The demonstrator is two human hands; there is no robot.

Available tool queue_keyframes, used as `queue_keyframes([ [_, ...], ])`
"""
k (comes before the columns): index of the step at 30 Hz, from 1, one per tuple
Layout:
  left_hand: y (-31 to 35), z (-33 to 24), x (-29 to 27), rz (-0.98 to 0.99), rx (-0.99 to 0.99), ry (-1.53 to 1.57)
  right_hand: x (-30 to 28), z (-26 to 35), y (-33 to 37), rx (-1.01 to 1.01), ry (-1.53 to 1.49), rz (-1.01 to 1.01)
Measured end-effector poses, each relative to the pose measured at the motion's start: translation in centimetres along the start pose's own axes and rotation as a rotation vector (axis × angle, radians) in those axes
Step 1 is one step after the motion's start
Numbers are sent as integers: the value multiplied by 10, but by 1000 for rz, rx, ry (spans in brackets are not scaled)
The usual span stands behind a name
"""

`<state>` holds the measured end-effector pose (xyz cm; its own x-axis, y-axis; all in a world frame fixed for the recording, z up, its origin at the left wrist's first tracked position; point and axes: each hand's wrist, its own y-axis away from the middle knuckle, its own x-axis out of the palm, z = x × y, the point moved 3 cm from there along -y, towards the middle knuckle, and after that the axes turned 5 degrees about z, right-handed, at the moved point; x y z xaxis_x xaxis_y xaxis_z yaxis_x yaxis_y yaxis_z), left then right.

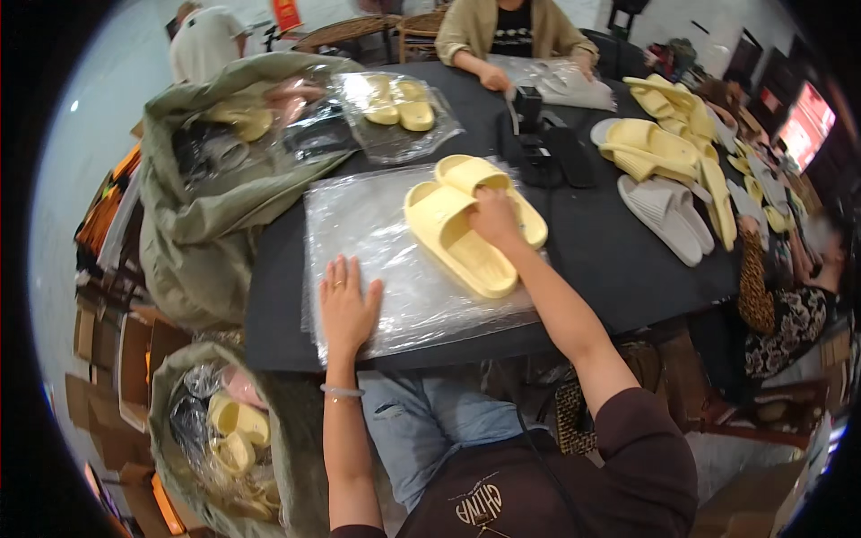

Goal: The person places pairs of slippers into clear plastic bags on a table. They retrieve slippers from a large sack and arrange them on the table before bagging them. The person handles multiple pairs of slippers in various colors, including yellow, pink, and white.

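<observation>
A pair of yellow slide slippers [438, 215] sits side by side over a stack of clear plastic bags [354, 211] on the dark table. My right hand [496, 218] grips the pair, fingers curled at the strap of one slipper; the fingertips are partly hidden. Flat on the left part of the bag stack lies my left hand [348, 303], its fingers stretched out and nothing in it.
A green sack [193, 215] of bagged slippers stands left of the black table [619, 287]; another sack [161, 403] sits below it. Bagged yellow slippers [399, 103] lie behind the stack. Loose yellow slippers [650, 148] and grey slippers [659, 211] are at right. Another person's hand [493, 77] rests across the table.
</observation>
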<state>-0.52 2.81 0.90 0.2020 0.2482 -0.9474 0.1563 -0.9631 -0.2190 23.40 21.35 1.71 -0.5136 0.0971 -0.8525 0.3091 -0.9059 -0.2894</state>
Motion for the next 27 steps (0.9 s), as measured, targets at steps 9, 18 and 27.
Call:
queue_keyframes([
  [9,-3,-8,-2,-21,1,34,-4,-10,3,-15,8,-54],
  [18,-2,-10,-5,-3,-1,40,-2,-11,2,-25,23,-59],
  [27,-2,-6,-3,-30,9,37,-7,-6,4,-10,29,-36],
])
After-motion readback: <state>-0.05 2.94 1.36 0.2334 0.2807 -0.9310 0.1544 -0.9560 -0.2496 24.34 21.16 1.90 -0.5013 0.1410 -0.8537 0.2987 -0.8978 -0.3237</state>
